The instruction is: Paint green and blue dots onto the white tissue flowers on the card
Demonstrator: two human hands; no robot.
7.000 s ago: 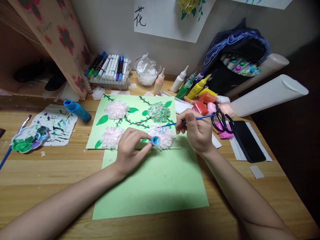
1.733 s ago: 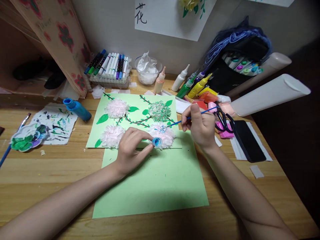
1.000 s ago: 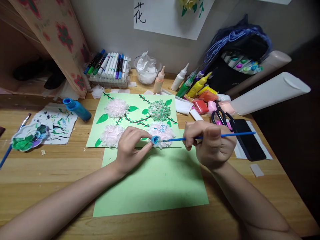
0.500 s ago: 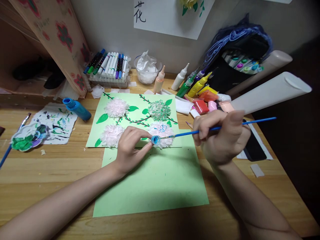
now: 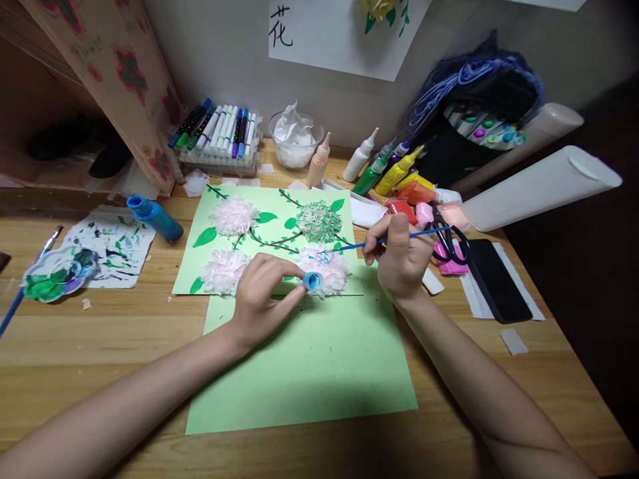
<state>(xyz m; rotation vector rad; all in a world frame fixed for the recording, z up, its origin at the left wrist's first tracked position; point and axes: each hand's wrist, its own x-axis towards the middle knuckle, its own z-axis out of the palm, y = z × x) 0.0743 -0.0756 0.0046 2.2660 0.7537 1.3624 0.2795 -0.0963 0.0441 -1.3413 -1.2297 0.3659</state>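
Between thumb and fingers, my left hand (image 5: 262, 299) pinches a small bottle cap (image 5: 313, 282) with blue paint inside. My right hand (image 5: 402, 256) is closed round a thin blue paintbrush (image 5: 357, 246), whose tip is at the lower right tissue-paper flower (image 5: 329, 271). Blue strokes mark that flower's upper part. It belongs to a green sheet (image 5: 190, 273) with two more pale pink flowers, one green-painted flower (image 5: 319, 221), painted leaves and dark stems. A second green sheet (image 5: 299, 372) lies beneath, nearer to me.
At left are an uncapped blue paint bottle (image 5: 157, 218), a stained tissue (image 5: 114, 243) and a paint palette (image 5: 57, 274) over another brush. Markers (image 5: 219, 133), a tissue bowl (image 5: 295, 136) and paint bottles (image 5: 369, 171) line the back. Scissors (image 5: 452, 246) and a phone (image 5: 499, 279) lie right.
My right hand has moved left and away from me, lifting the brush tip from the cap to the flower. The scissors have come into view. My left hand stays put with the cap.
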